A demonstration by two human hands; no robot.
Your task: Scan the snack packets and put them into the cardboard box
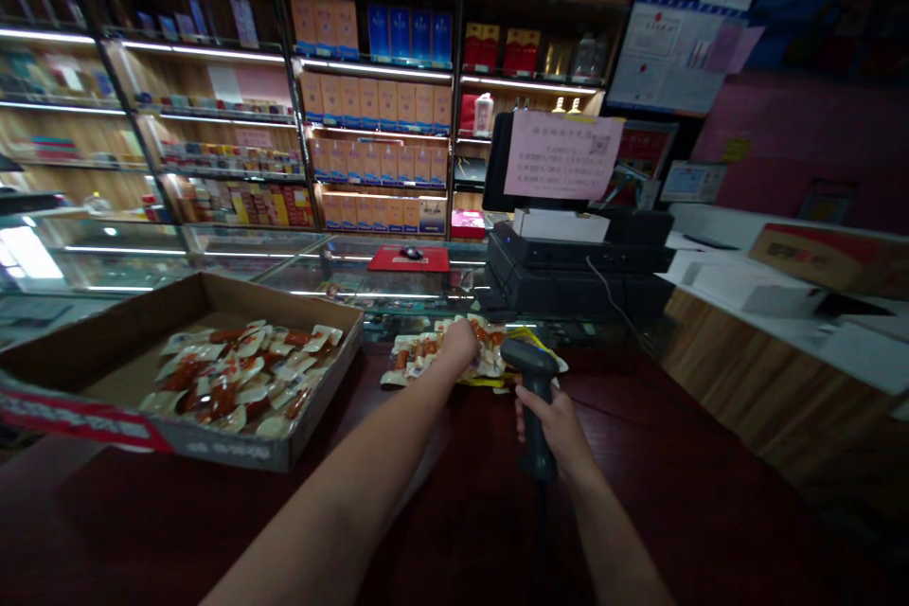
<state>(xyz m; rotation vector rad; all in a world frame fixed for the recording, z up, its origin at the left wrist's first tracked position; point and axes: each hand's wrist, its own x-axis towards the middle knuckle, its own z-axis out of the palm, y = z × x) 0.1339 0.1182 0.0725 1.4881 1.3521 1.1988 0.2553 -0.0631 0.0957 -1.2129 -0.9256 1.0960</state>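
My right hand [558, 426] is wrapped round the grip of a dark grey barcode scanner [531, 360], whose head tilts toward the packets in front of it. A cable runs down from the handle. My left hand [460, 344] reaches out over a pile of small vacuum-packed snacks [418, 352] with reddish-brown contents. Its fingers are hidden behind the hand, so I cannot tell whether it grips a packet. Yellow packaging [529, 338] lies under and beside the pile, partly behind the scanner.
An open cardboard box [323, 388] holding several similar packets stands on the left of the dark red table [454, 511]. Beyond are a glass counter, a mouse [410, 253] on a red mat, and a monitor [499, 161] with a pink notice [561, 156]. Stocked shelves line the back.
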